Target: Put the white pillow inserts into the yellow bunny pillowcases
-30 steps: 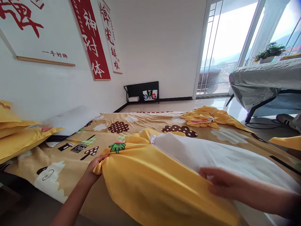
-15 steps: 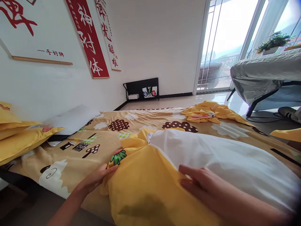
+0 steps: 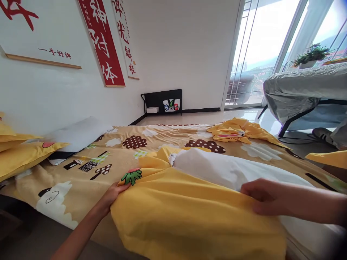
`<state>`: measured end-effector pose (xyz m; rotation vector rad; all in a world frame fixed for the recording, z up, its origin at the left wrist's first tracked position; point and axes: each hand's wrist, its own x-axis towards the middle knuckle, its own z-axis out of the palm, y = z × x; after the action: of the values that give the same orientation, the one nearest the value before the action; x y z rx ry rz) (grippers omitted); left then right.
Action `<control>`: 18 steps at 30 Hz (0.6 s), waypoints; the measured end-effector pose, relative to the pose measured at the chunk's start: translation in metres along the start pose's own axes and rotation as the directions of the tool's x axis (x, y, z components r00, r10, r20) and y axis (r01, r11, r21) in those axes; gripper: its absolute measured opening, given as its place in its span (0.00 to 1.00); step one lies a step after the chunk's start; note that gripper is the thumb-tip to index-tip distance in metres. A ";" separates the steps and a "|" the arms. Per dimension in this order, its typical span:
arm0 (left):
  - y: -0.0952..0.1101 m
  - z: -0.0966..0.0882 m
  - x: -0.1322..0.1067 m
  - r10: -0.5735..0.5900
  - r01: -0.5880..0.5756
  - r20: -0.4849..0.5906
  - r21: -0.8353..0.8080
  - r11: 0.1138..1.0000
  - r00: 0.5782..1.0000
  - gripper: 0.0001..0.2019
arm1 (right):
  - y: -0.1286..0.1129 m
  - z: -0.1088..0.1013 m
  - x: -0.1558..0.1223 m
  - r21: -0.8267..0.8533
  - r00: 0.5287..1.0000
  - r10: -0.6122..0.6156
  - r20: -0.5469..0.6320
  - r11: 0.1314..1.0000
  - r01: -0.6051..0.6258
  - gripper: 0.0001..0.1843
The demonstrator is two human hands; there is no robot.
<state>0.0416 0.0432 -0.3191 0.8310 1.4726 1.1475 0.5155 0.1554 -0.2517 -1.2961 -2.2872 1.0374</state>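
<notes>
A yellow pillowcase [image 3: 189, 209] lies partly over a white pillow [image 3: 217, 164] at the near edge of the bed. My left hand [image 3: 116, 192] pinches the case's left corner, beside a printed green leaf. On the other side, my right hand [image 3: 262, 196] is closed on the upper edge of the yellow fabric, its knuckles over the white pillow. The case is stretched between both hands and hangs down in front. Part of the white pillow is hidden beneath it.
A patterned tan sheet [image 3: 151, 144] covers the bed. Crumpled yellow fabric [image 3: 241, 131] lies at the far right. Yellow pillows [image 3: 24, 155] and a white pillow [image 3: 81, 133] are at the left. A covered table [image 3: 300, 85] stands beyond, near a person's shoe [image 3: 322, 135].
My right hand has moved right, drawing the pillowcase edge along and spreading the yellow fabric over more of the near side. My left hand has shifted slightly left, still pinching the corner.
</notes>
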 end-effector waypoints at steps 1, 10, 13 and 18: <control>-0.001 -0.002 -0.002 -0.027 0.027 0.003 0.075 0.997 1.000 0.27 | -0.001 -0.011 0.007 -0.023 0.998 -0.039 0.039 0.999 0.040 0.25; -0.003 -0.009 -0.002 0.304 -0.191 -0.051 0.677 0.711 0.951 0.20 | -0.004 -0.016 0.139 -0.460 0.942 -0.099 -0.320 0.886 -0.063 0.33; -0.006 -0.007 0.000 0.368 -0.229 -0.063 0.682 0.695 0.928 0.24 | 0.012 0.027 0.154 -0.452 0.978 -0.033 -0.208 0.890 -0.066 0.22; -0.008 0.002 0.006 0.570 -0.294 -0.102 0.775 0.560 0.815 0.22 | 0.005 0.017 0.142 -0.498 0.962 -0.056 -0.269 0.863 -0.089 0.14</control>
<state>0.0429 0.0473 -0.3287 1.7206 2.1636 1.0739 0.4324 0.2691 -0.2781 -1.5349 -2.4071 0.2187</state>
